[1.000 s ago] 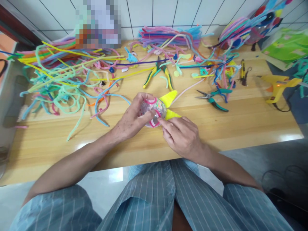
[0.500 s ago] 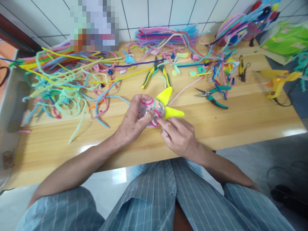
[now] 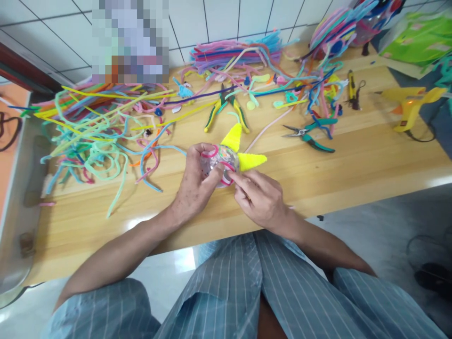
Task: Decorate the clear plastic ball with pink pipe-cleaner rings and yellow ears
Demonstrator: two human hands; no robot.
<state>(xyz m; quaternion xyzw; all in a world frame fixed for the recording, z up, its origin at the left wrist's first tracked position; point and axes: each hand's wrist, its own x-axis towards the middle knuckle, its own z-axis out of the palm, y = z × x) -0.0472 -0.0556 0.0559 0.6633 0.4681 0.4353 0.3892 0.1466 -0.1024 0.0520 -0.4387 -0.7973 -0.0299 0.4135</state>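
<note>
My left hand (image 3: 196, 183) is wrapped round a clear plastic ball (image 3: 222, 162) with colourful bits inside and a pink pipe cleaner (image 3: 211, 151) looped round it. Two yellow fuzzy cones (image 3: 251, 161) stick out of the ball toward the upper right. My right hand (image 3: 259, 197) pinches the pink pipe cleaner at the ball's lower edge, fingers pressed together. Both hands hover just above the wooden table (image 3: 353, 174).
Several loose pipe cleaners (image 3: 99, 136) sprawl across the table's left and back. Yellow-handled pliers (image 3: 226, 110) and green-handled pliers (image 3: 310, 134) lie behind the ball. A yellow glue gun (image 3: 409, 106) rests at the right. More pipe cleaners are stacked (image 3: 236, 52) by the tiled wall.
The ball has been turned slightly in my hands, so the yellow cones point more upward and rightward. The view has shifted a little; both hands keep their grip.
</note>
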